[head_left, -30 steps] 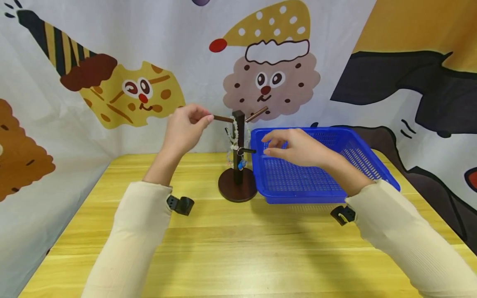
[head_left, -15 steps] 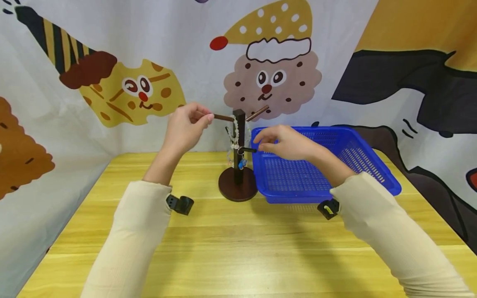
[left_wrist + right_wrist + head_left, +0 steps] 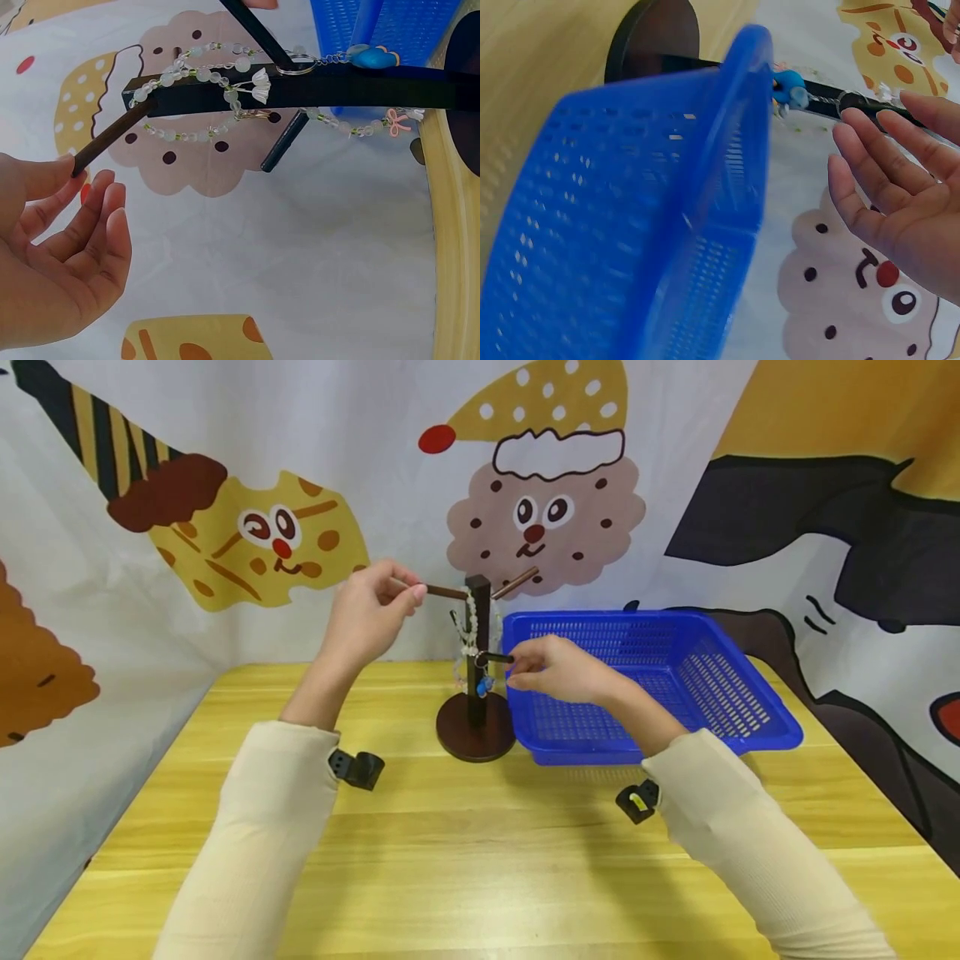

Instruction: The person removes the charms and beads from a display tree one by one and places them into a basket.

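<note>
A dark wooden jewellery stand (image 3: 476,731) with a round base and several pegs stands upright on the table. My left hand (image 3: 371,614) pinches the tip of its upper left peg (image 3: 112,139) between thumb and forefinger, the other fingers loose. A pale beaded bracelet (image 3: 202,75) with a white flower charm hangs on that peg, close to the post. Another beaded bracelet (image 3: 352,129) with a pink bow hangs lower. From the front right peg (image 3: 497,657) hangs a keyring with a blue charm (image 3: 483,687). My right hand (image 3: 558,670) has its fingertips right at that peg's tip, fingers relaxed.
A blue perforated plastic basket (image 3: 592,757) stands right beside the stand, behind my right hand. Another bare peg (image 3: 516,582) points up to the right. Behind the wooden table (image 3: 450,860) hangs a white curtain (image 3: 397,468) with cartoon prints.
My right hand has moved left from over the basket, rising a little, then lowering to the tip of the front right peg. The left hand keeps its pinch on the upper left peg.
</note>
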Motion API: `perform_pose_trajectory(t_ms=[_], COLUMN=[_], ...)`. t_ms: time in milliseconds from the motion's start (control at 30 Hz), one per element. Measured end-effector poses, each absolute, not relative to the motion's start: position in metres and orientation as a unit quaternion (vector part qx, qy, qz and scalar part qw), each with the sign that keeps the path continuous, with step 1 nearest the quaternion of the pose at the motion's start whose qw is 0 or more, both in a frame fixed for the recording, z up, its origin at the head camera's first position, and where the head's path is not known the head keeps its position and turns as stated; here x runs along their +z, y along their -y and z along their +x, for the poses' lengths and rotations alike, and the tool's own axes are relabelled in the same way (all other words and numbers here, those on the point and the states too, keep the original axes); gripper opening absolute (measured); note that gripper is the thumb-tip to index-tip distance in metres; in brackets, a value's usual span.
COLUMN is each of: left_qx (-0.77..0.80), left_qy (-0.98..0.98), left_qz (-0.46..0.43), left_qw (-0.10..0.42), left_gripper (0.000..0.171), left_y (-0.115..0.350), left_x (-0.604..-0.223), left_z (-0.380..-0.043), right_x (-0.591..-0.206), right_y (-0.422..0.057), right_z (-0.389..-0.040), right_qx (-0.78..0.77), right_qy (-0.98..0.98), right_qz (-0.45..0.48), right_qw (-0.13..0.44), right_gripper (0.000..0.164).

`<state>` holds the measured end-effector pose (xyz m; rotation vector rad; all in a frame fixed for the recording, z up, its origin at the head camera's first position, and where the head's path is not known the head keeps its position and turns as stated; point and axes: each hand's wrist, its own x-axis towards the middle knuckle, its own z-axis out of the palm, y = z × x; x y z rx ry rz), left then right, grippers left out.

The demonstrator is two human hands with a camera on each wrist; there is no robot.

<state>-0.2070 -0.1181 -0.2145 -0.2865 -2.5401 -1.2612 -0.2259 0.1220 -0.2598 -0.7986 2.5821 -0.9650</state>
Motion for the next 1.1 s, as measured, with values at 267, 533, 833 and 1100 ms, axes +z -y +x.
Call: perform_pose_trajectory(t_ms=[267,533,833,1100], left_qx=[-0.436,-0.433,-0.434,-0.434], left_qy=[0.882,0.884,0.884,0.882], left_qz=[-0.098,-0.096,-0.1,-0.105], left_qw=[0.147,0.146,0.145,0.148], left_gripper=[0.02,0.021,0.02,0.019], left_y=[0.118,0.118,0.117,0.116], left_x=[-0.215,-0.214,-0.213,-0.214], left_z=[-0.207,-0.208,-0.206,-0.206], right_x=[-0.277,-0.289,-0.302,-0.312], right_y=[-0.108,-0.094,-0.085,-0.079], right_z=[-0.236,-0.243,-0.245,-0.247], right_qx=[-0.385,-0.451,-0.502,-0.515], right_qy=[-0.877,-0.863,-0.842,-0.842], right_qz=[-0.251,-0.187,-0.14,-0.117], right_qw=[0.139,0.127,0.136,0.108], right_gripper=[0.016,0.021,0.027,0.028])
